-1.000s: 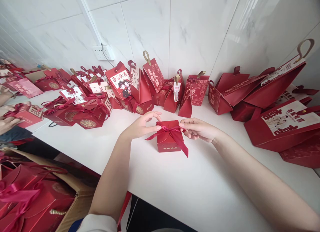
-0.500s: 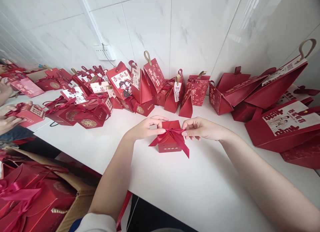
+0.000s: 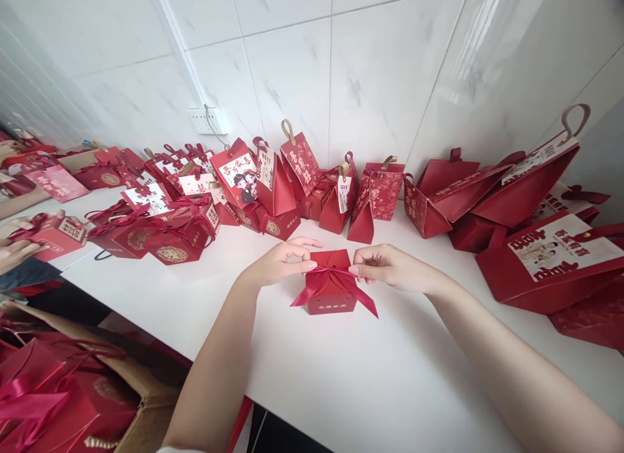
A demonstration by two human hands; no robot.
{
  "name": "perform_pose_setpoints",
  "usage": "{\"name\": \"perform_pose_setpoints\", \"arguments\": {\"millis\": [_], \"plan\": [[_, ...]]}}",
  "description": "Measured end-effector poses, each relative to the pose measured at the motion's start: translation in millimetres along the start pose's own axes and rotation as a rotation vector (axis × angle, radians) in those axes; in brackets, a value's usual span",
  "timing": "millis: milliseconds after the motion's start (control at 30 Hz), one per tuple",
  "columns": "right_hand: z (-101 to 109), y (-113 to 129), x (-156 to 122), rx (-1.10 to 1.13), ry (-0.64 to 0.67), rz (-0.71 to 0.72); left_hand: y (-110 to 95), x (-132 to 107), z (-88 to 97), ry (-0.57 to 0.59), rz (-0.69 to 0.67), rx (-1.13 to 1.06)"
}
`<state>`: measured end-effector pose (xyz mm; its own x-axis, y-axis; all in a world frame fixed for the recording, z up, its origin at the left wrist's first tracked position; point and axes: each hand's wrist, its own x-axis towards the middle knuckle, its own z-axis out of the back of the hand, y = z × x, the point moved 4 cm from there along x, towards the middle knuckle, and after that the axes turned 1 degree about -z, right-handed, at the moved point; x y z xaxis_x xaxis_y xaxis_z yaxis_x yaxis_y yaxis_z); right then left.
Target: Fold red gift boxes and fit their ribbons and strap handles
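A small red gift box [image 3: 331,302] with pale lettering on its front stands on the white table [image 3: 390,368] before me. Across its top lies a dark red satin ribbon [image 3: 331,279] tied in a bow, its two tails hanging over the front. My left hand [image 3: 280,263] pinches the bow's left loop between thumb and index finger, the other fingers held out. On the opposite side, my right hand [image 3: 385,268] grips the right loop with thumb and fingertips.
Red gift boxes [image 3: 178,242] with ribbons and printed tags line the tiled wall, and larger tent-shaped boxes [image 3: 550,255] are piled at right. A co-worker's hands [image 3: 22,245] hold a box at far left. Below left stands a cardboard carton [image 3: 156,401] of red boxes.
The view has tilted upward slightly, so everything sits lower. Both my hands keep hold of the loops, and the right ribbon tail has swung a little outward.
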<state>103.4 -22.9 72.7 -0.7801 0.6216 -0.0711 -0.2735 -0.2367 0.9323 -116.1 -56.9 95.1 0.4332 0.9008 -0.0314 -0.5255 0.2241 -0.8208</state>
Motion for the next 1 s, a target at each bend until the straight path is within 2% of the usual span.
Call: {"name": "perform_pose_setpoints", "arguments": {"millis": [567, 733, 867, 1000], "plan": [[1.4, 0.0, -0.4, -0.052, 0.012, 0.039, 6.0, 1.9, 2.2, 0.082, -0.116, 0.121], [2.1, -4.4, 1.6, -0.015, -0.032, 0.039, 2.1, 5.1, -3.3, -0.021, -0.122, 0.026], [2.4, -7.2, 5.4, 0.043, -0.172, 0.108, -3.0, 9.0, -10.6, -0.168, -0.079, -0.058], [2.0, -9.8, 8.4, 0.112, -0.299, 0.142, -4.4, 13.2, -20.7, -0.232, -0.075, -0.026]]}}
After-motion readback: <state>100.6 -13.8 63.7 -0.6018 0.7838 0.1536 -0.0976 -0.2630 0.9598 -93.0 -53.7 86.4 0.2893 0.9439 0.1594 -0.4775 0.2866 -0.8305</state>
